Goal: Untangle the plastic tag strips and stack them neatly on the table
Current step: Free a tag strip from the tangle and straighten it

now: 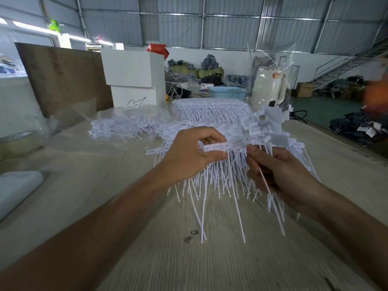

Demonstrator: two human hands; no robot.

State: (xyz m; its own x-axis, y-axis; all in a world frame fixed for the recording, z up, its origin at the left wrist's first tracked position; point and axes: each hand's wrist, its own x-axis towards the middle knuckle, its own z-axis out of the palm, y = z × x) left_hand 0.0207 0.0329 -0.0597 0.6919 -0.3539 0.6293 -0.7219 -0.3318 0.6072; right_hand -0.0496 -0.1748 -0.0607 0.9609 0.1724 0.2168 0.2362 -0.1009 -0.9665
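Note:
A tangled bunch of white plastic tag strips hangs above the wooden table, thin tails pointing down toward me. My left hand pinches the flat header of one strip at the bunch's left end. My right hand curls around several thin tails on the right side. The bunch's right end twists upward, its tag heads jumbled. Behind the hands a neat stack of strips lies on the table. A loose tangled pile sits at the left on clear plastic.
White boxes and a brown board stand at the table's far left. A blue basket and a clear bag with a white roll are behind the stack. A white object lies at the left edge.

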